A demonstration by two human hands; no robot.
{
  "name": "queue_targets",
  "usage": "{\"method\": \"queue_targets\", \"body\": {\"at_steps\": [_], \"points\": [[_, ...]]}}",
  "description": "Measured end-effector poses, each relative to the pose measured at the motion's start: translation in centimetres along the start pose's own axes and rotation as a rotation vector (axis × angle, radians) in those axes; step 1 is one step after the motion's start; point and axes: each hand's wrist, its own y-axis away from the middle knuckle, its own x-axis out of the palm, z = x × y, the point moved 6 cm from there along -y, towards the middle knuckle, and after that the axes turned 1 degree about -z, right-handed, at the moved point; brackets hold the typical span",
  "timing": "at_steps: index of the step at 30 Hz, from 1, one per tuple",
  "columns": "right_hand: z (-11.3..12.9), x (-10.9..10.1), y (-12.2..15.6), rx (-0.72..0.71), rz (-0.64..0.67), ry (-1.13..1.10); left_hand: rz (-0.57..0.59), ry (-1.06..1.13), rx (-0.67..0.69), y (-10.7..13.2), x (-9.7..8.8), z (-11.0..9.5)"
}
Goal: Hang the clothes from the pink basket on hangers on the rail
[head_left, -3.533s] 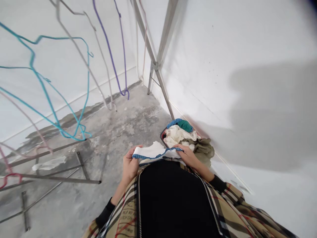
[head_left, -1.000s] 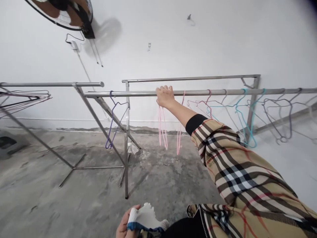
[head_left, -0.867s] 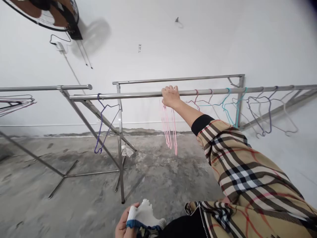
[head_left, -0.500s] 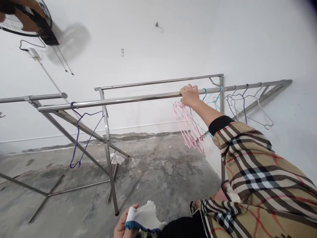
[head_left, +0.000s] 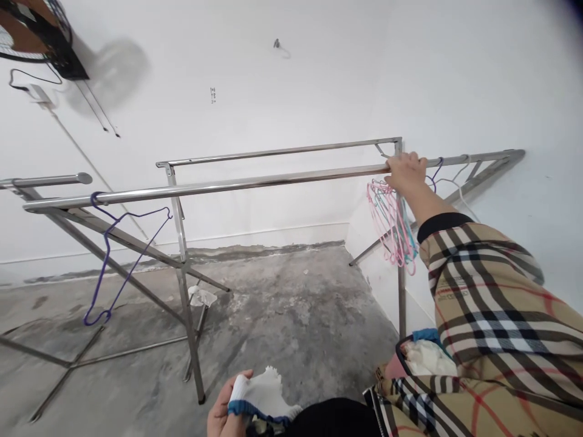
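My right hand [head_left: 407, 175] is wrapped over the metal rail [head_left: 255, 183] at its right part, closed around the hooks of the bunched pink and turquoise clothes hangers [head_left: 392, 221] that hang below it. The hooks are hidden under my fingers. Low in the view, my left hand [head_left: 223, 409] grips a white ribbed knit piece [head_left: 262, 391] with a blue edge. Whether it is a sock or a glove I cannot tell. A lone purple hanger [head_left: 104, 261] hangs at the rail's left end. Right of my hand hang another purple hanger [head_left: 437, 173] and a white hanger [head_left: 462, 185].
A pink bucket [head_left: 395, 366] with white and blue cloth stands beside my body at lower right. The rack's crossed legs [head_left: 194, 340] spread over the concrete floor. A wall fan [head_left: 45, 36] is at upper left; a white scrap [head_left: 201, 296] lies by the legs.
My right hand has slid right along the rail, bunching the pink and turquoise hangers together. The view has shifted, and more of the bucket shows. My left hand keeps its hold.
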Motion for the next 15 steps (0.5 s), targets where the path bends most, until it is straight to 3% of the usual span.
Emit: {"method": "queue_targets", "body": {"at_steps": [5, 8, 11, 13, 15], "points": [[-4.2, 2.4, -1.3, 0.117, 0.181, 0.045, 0.074, -0.044, -0.031, -0.1, 0.7, 0.0], [-3.8, 3.4, -2.1, 0.228, 0.267, 0.035, 0.087, -0.019, 0.009, 0.2, 0.7, -0.7], [2.9, 0.8, -1.7, 0.048, 0.1, -0.078, 0.087, 0.032, 0.022, 0.6, 0.5, -1.4], [10.4, -2.7, 0.7, -0.23, -0.042, -0.258, 0.095, 0.071, 0.007, 1.0, 0.1, -1.7], [18.6, -6.6, 5.0, -0.522, -0.099, -0.536, 0.09, 0.1, 0.004, 1.2, -0.6, -1.9]]}}
